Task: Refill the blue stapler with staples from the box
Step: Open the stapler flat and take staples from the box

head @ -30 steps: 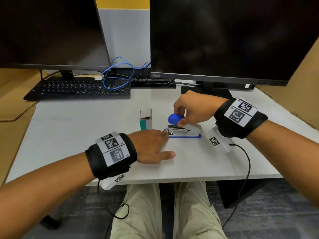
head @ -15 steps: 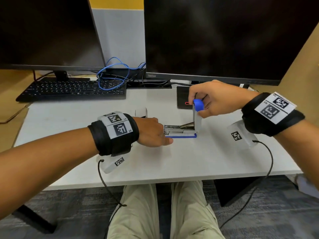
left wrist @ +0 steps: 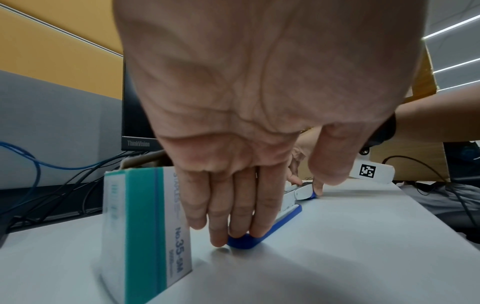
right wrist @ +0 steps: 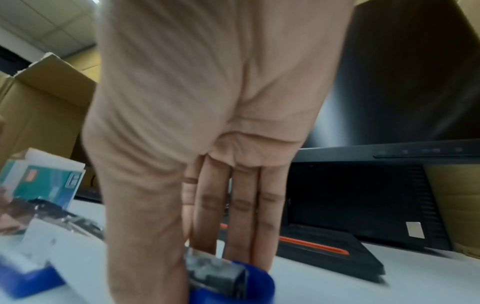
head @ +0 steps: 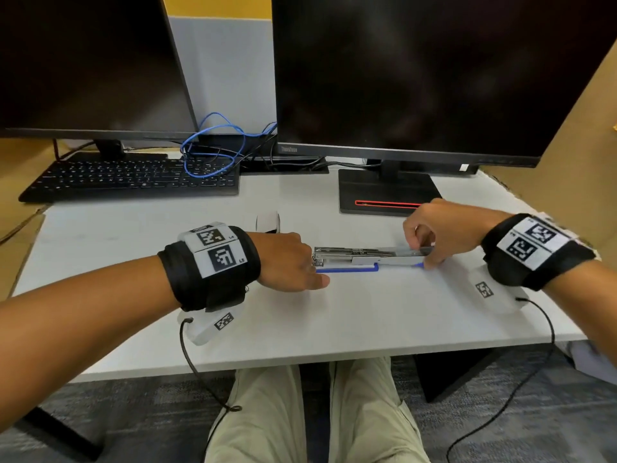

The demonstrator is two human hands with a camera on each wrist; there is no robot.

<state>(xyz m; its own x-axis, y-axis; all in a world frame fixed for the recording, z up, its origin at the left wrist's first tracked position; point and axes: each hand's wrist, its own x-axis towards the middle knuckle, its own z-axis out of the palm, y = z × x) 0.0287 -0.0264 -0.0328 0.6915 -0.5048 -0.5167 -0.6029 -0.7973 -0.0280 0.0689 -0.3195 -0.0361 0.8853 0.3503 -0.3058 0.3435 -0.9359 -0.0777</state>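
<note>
A white desk [head: 334,315], pale and smooth, with two dark monitors standing along the far edge: left monitor [head: 83,61], right monitor [head: 417,71] on a flat black stand [head: 384,192] with a red line. Black keyboard [head: 133,178] at far left, under the left monitor, with a loop of blue cable [head: 213,145] lying partly over its right end. Behind, a grey partition and a yellow wall; brown cardboard at the far right and left sides. Below the near edge of the desk, grey carpet and two legs in beige trousers.

Near the middle of the desk, the blue stapler [head: 360,259], opened out flat, metal channel facing up, blue base touching the surface. Left hand [head: 287,262] at the left end of the stapler, fingers [left wrist: 244,211] straight and close together, tips pressing down on the blue base, thumb apart; nothing gripped. Right hand [head: 437,228] at the right end, fingers [right wrist: 241,211] nearly straight and thumb opposite, pinching the folded-back top part of the stapler; blue cap visible under the fingertips in the right wrist view, rather blurred.

Staple box [left wrist: 145,232], white and green, standing upright just beside the left hand, on its far side, mostly hidden behind the wrist in the head view. Black bands with printed square markers on both wrists, thin black wires hanging down over the near edge
</note>
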